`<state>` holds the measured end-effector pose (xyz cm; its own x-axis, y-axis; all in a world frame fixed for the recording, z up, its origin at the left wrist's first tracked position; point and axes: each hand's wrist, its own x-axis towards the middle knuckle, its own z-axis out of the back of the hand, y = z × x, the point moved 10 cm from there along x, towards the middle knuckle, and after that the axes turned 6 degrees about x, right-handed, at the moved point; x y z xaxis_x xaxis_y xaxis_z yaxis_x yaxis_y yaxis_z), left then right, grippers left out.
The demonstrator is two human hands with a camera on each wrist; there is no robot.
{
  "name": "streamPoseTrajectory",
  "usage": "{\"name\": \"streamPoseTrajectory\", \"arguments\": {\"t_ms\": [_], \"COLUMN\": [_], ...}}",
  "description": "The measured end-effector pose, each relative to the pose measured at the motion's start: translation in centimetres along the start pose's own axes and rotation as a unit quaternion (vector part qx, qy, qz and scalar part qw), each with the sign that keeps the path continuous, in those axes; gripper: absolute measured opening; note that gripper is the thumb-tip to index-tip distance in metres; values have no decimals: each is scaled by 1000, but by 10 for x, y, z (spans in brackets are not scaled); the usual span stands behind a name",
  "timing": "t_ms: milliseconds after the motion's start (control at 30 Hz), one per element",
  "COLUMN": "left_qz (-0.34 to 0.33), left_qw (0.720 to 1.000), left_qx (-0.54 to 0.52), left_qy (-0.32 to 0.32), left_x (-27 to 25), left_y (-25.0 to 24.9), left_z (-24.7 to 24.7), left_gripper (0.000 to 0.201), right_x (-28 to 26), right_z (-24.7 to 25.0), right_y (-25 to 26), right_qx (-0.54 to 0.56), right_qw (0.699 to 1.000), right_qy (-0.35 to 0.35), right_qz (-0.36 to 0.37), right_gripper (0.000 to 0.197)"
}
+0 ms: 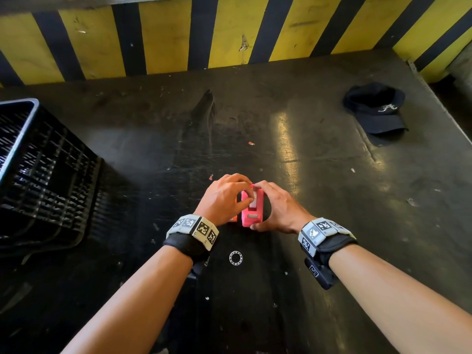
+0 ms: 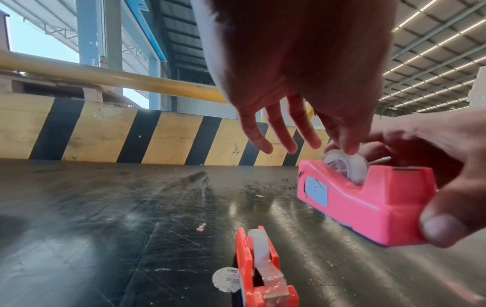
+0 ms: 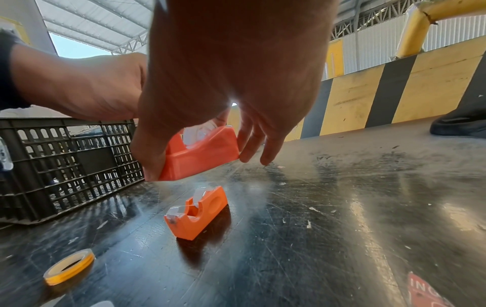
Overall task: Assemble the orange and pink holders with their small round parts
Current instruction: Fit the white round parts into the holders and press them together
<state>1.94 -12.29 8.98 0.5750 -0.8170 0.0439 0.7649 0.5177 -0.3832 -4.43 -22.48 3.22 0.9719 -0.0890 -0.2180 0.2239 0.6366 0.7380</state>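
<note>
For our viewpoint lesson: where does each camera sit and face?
Head: above, looking down at the table; both forearms, left hand, right hand.
Left wrist: along the left hand toward the barrier; its fingers pinch the tape roll.
Right wrist: along the right hand toward the crate; it grips the pink holder.
Shared: both wrist views show the orange holder.

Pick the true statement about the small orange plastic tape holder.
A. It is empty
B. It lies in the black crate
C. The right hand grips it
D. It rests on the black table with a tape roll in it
D: the small orange plastic tape holder stands untouched on the scratched black table, a clear tape roll seated in it.
</note>
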Motion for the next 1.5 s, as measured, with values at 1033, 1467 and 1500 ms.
{"name": "streamPoseTrajectory", "arguments": {"t_ms": [1033,1467,1500], "left_qz": [74,182,184], "left_qw": [997,976,976], "left_qx": [-14,-23,-21], "left_qy": [24,116,117], "left_x": [-45,-102,-103], "left_y": [23,92,94], "left_z": [-9,-53,-53], "left_gripper": [30,23,23], "right_x": [20,42,41], "right_z": [-12,-44,-46], "right_y": [-35,-67,-69], "right_qx": [-43,-100,-101], "right_qw": [996,983,981], "right_qy": [51,40,44], "right_qz": [-65,-152,-158], "right_gripper": [125,124,127]}}
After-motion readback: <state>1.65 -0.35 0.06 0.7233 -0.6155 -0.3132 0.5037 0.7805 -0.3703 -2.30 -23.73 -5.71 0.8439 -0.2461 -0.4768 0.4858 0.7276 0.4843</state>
